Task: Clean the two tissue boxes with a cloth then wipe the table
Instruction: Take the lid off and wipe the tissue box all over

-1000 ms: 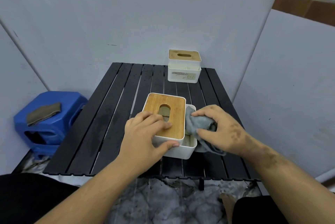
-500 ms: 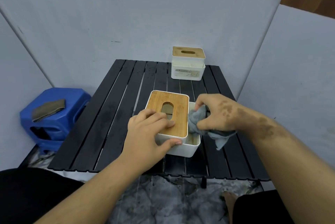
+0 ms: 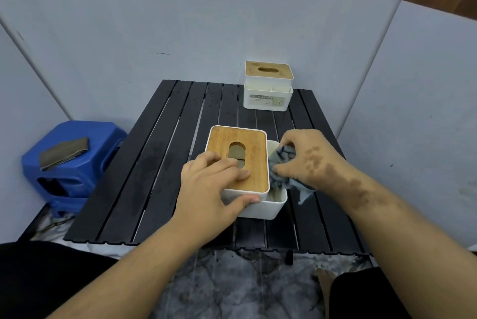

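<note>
Two tissue boxes sit on the black slatted bench [image 3: 165, 169], both white with wooden lids that have an oval slot. Near tissue box [image 3: 260, 205] lies at the bench's middle, toward the front edge; its wooden lid [image 3: 238, 153] faces up. Left hand [image 3: 206, 189] grips this box, fingers curled over the lid beside the slot, thumb pressed on the white front wall. Right hand [image 3: 312, 161] holds a bunched grey cloth [image 3: 284, 164], fingers closed round it, pushing it against the box's right side where an open side compartment shows; a tail of cloth hangs down past the box's right wall. Far tissue box [image 3: 268, 89] stands at the back edge of the bench, right of centre, near the wall. Its front label carries print that seems to start with "TISSUE"; the remainder is too small to read. Blue plastic stool [image 3: 77, 164] stands left of the bench, with a folded olive-grey cloth [image 3: 63, 153] lying on its seat.
</note>
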Tool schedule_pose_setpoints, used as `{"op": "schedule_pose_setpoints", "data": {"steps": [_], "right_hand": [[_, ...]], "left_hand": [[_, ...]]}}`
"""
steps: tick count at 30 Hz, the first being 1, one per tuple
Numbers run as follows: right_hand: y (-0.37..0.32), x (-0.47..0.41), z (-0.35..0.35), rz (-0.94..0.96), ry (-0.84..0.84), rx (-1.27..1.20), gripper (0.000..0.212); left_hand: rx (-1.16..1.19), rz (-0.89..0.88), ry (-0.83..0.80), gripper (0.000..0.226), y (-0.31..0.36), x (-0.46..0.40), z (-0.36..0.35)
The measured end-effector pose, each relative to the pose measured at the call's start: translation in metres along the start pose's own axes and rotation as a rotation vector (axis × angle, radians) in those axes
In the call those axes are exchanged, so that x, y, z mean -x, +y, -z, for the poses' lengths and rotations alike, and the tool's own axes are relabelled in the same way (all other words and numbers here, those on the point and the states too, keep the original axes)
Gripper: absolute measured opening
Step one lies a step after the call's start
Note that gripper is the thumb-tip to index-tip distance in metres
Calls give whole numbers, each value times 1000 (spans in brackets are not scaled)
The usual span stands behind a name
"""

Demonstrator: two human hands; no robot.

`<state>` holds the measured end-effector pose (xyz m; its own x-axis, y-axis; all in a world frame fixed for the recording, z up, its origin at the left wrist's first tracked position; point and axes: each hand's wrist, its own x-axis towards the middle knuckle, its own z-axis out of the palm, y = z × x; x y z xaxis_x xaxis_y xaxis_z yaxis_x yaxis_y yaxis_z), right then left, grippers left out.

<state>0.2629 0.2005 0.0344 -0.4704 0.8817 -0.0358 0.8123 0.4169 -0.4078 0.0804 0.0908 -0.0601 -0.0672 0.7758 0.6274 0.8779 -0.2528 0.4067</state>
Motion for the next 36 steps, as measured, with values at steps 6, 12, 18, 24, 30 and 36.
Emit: {"op": "schedule_pose_setpoints", "data": {"steps": [6,12,18,24,30,36], "right_hand": [[16,7,2,171,-137,-3,37],[9,4,-21,220,-51,70,19],[19,1,-13,175,232,-152,15],[15,19,43,68,123,-255,15],[-4,5,-7,28,-110,-78,9],[2,-2,-30,135,79,68,19]], "left_hand": [[-32,16,8,50,2,1,-1],[2,20,9,51,2,0,0],[-43,44,30,45,5,-2,-1],[-58,51,7,47,5,-2,-1],[9,46,26,47,3,-6,-3],[-31,64,41,44,3,-7,-3]]}}
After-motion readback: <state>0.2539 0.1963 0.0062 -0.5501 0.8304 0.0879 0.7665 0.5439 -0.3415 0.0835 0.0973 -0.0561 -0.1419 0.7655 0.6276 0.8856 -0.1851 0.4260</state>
